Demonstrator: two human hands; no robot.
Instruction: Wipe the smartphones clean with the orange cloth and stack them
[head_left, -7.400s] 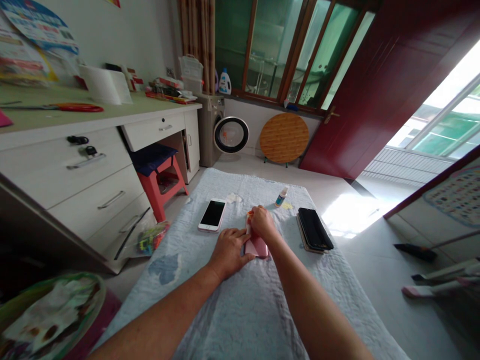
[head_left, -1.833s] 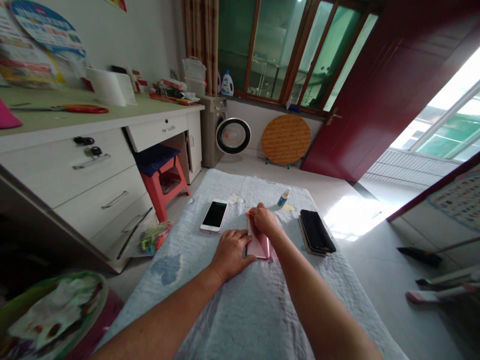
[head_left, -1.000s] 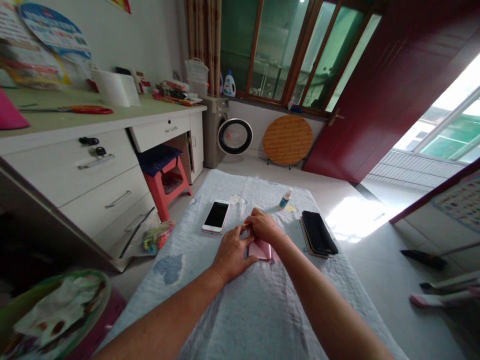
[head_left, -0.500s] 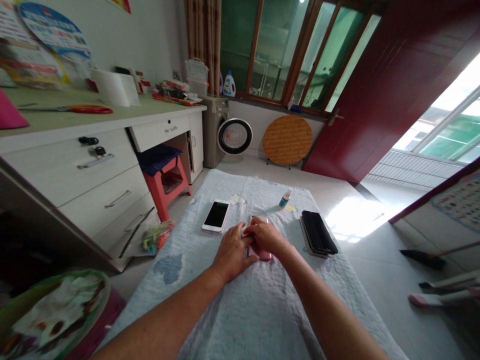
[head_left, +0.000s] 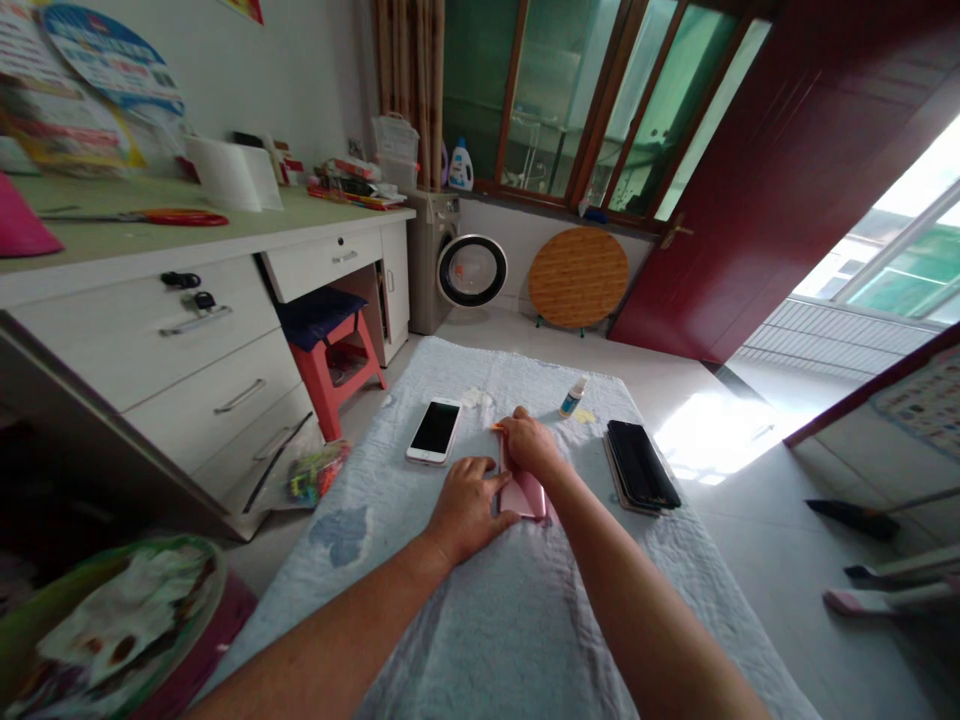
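A pink phone (head_left: 523, 497) lies on the light blue cloth (head_left: 465, 620) in front of me. My left hand (head_left: 466, 505) rests at its left side, fingers apart, the thumb and index finger touching its edge. Over the phone's far end is my right hand (head_left: 527, 440), closed on a small orange item (head_left: 497, 427) that is mostly hidden. A white phone with a dark screen (head_left: 435, 430) lies to the left. Off to the right, a black phone (head_left: 642, 463) sits on top of another flat device. A small spray bottle (head_left: 574, 397) stands beyond my right hand.
Left of the cloth are a white desk (head_left: 322, 235) with drawers, a red stool (head_left: 330, 375), a plastic bag (head_left: 300, 478) and a filled bin (head_left: 217, 600). A washing machine (head_left: 431, 265) with its door open and a round wooden board (head_left: 577, 277) are at the back.
My right hand has moved away from me along the pink phone with the orange item, uncovering the near part. My left hand stays at the phone's left edge.
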